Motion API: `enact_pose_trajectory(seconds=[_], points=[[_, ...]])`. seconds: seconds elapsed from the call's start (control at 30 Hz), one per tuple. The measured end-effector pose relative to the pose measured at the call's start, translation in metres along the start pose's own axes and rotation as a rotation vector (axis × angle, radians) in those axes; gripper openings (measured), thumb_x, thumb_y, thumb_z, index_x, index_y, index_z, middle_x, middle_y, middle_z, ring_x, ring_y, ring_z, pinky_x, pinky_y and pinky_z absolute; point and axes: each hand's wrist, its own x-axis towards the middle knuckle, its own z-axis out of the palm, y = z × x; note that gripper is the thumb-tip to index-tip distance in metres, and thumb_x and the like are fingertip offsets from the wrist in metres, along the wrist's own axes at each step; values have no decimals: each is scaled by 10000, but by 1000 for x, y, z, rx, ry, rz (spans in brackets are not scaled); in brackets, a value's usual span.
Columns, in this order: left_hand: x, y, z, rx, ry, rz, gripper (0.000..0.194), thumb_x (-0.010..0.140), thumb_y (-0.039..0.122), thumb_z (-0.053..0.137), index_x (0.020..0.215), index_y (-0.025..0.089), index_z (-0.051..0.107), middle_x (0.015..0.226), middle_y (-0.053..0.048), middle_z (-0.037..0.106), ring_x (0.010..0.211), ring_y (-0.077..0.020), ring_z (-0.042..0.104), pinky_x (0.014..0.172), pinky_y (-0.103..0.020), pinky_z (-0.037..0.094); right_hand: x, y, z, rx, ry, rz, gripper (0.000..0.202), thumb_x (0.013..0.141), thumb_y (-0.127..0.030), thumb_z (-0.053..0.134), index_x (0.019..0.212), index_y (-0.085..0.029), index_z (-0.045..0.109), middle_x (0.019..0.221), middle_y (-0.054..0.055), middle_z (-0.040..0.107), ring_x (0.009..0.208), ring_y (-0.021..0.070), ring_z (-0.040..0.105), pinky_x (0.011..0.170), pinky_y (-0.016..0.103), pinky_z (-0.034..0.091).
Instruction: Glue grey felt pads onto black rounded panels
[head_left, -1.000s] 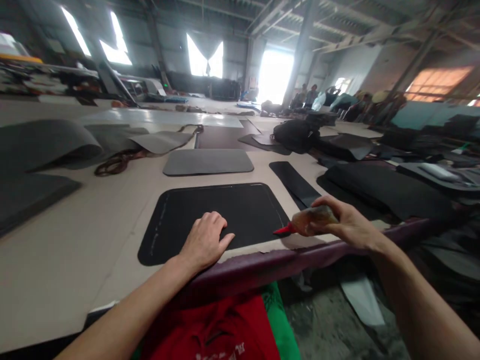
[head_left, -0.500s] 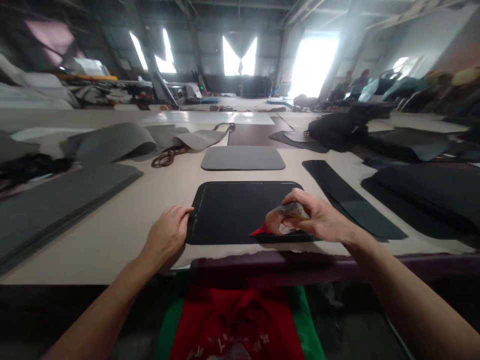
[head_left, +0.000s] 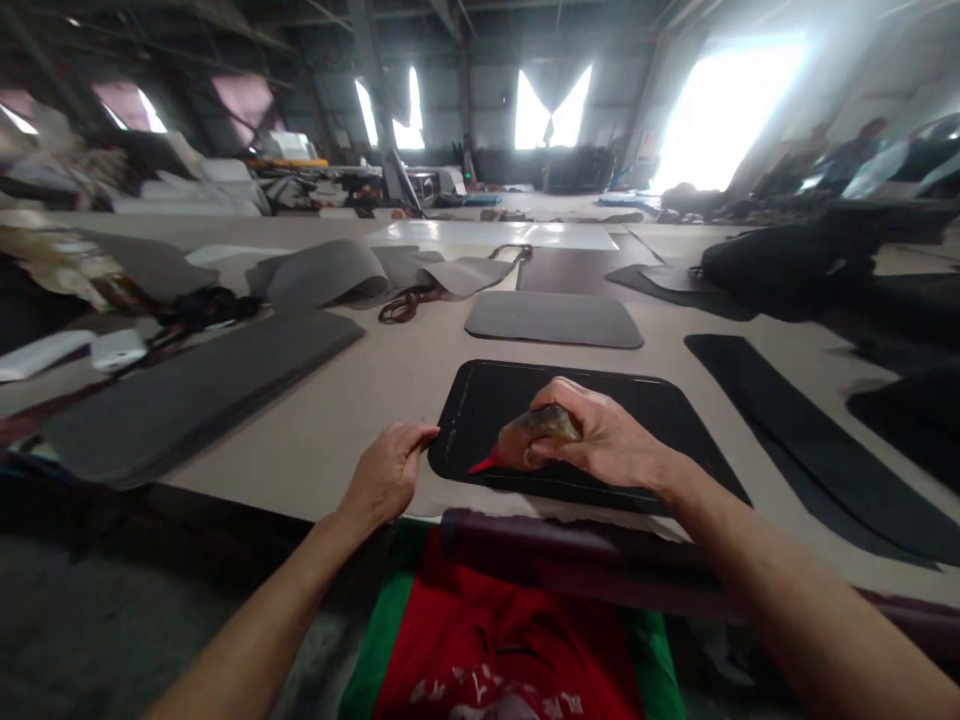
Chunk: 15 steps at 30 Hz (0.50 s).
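Observation:
A black panel [head_left: 637,405] with rounded corners lies flat on the pale table [head_left: 300,430], a thin light line running along its edges. My right hand [head_left: 600,432] is wrapped round a squeeze bottle [head_left: 525,442], held tilted over the panel. The bottle's red pointed nozzle [head_left: 484,462] points left, at the near edge close to the panel's near left corner. With fingers pressed together, my left hand [head_left: 386,470] pinches the panel's left edge.
A grey rounded panel [head_left: 555,318] lies beyond the black one. Long dark strips [head_left: 810,450] are at the right, a thick grey stack [head_left: 217,385] at the left. Curled grey sheets [head_left: 322,275] and a dark heap [head_left: 787,260] stand farther back. Maroon material [head_left: 540,535] hangs at the front edge.
The view has turned left, so the table's things appear farther right. My right hand has moved the bottle left along the panel's near edge. My left hand still holds the left edge.

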Motion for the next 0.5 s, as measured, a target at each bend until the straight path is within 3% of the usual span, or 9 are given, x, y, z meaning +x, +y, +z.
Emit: enact_pose_trajectory(seconds=[0.3, 0.43, 0.5], points=[[-2, 3, -1, 27, -17, 12, 330, 954, 175, 383, 1129, 182, 662, 1103, -69, 672, 1065, -206, 584, 977, -375, 479, 27, -7, 17, -123, 29, -55, 300, 836, -286, 729, 1062, -234, 538, 1026, -20, 567, 832, 139, 544, 690, 270, 336], [0, 4, 0, 40, -22, -10, 341, 956, 174, 361, 1136, 179, 651, 1105, -74, 668, 1076, -208, 583, 981, -378, 480, 28, 3, 18, -170, 123, -16, 322, 835, -329, 724, 1094, -249, 549, 1071, -5, 580, 825, 158, 541, 698, 287, 338], [-1, 3, -1, 40, -25, -14, 340, 958, 198, 358, 1134, 180, 649, 1104, -75, 670, 1079, -215, 588, 992, -395, 484, 25, 13, 14, -22, 223, 88, 374, 806, -345, 734, 1122, -258, 553, 1047, -5, 606, 836, 172, 552, 724, 296, 373]])
